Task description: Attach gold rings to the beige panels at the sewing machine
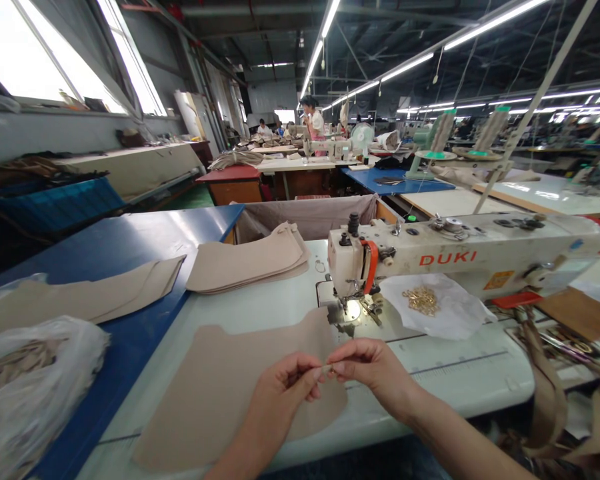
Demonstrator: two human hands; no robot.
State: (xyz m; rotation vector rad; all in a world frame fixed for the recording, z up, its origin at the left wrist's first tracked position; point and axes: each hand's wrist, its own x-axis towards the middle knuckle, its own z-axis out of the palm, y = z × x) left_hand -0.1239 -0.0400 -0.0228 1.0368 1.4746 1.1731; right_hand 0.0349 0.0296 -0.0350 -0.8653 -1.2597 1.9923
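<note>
Running sideways, a short strip (327,368) bridges left hand (287,385) and right hand (373,363).

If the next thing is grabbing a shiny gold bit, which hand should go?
Probably the right hand: it is nearer the gold pieces on the white sheet, while the left hand is farther off. Both hands pinch one small strip, so the right would have to let go first.

Head view: forward, downward, close over sewing table (260,308); far workshop (280,87) seemingly blurred.
</note>
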